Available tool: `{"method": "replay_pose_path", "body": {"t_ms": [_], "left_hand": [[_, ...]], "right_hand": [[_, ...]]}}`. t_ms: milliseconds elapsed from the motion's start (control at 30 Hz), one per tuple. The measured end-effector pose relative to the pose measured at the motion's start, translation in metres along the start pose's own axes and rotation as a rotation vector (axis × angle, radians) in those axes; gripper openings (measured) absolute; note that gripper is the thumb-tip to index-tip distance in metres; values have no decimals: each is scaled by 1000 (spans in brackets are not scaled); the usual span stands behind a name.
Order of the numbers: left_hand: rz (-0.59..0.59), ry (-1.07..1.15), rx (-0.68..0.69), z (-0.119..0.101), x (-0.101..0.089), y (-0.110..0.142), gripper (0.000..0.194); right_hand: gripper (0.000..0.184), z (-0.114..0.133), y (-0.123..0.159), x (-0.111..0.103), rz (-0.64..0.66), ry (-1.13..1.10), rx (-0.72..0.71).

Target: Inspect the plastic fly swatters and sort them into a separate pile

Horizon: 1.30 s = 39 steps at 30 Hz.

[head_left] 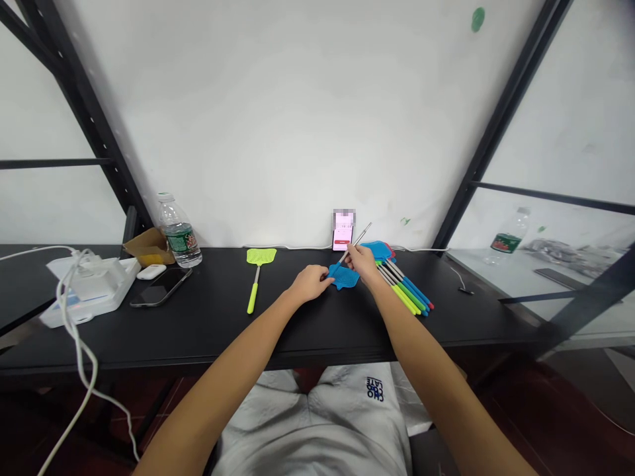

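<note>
My right hand [362, 262] is closed in a pinch on a slim silver telescopic rod [366, 231], which slants up to the right. At the rod's lower left end, my left hand [310, 283] closes around a blue handle, mostly hidden by the fingers. Beneath and between both hands, a blue fly swatter head [346, 278] lies on the black table; whether the rod is joined to it I cannot tell. Just right of my right hand rest several fly swatters [407, 285] with lime, green, blue and red handles, their blue and red heads [378, 250] stacked toward the wall.
A lime fly swatter [254, 281] lies alone to the left. Against the wall leans a lit phone [343, 231]. Farther left are a water bottle [179, 235], a cardboard box [149, 246], a dark phone [161, 288], a white case [151, 272] and a power strip [112, 297] with trailing cables.
</note>
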<state>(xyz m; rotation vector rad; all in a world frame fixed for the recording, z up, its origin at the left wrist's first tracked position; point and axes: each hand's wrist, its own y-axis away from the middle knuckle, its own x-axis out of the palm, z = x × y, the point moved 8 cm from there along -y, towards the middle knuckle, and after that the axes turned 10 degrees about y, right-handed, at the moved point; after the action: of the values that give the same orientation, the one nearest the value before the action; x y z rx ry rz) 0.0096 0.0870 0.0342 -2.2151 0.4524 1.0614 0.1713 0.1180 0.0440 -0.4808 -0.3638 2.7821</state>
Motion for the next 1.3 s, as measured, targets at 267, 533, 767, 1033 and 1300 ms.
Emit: {"method": "replay_pose_path", "body": {"t_ms": [267,533,767,1033,1300], "left_hand": [[-90,64,-15,-7,-9,1,32],[-145,48,-14,-8,-13,1,27],[-139,35,-8,-6,-13,1,25],[-138,25,-30,-5,-14,1,27],[-141,32,-61,-7,-16,2,26]], "right_hand": [[35,4,9,26,187,25,-43],[39,8,10,24,136,-50,-82],[35,7,5,8,6,-220,-23],[29,7,11,21,124,-169,33],[27,9,16,29,205,-112,36]]}}
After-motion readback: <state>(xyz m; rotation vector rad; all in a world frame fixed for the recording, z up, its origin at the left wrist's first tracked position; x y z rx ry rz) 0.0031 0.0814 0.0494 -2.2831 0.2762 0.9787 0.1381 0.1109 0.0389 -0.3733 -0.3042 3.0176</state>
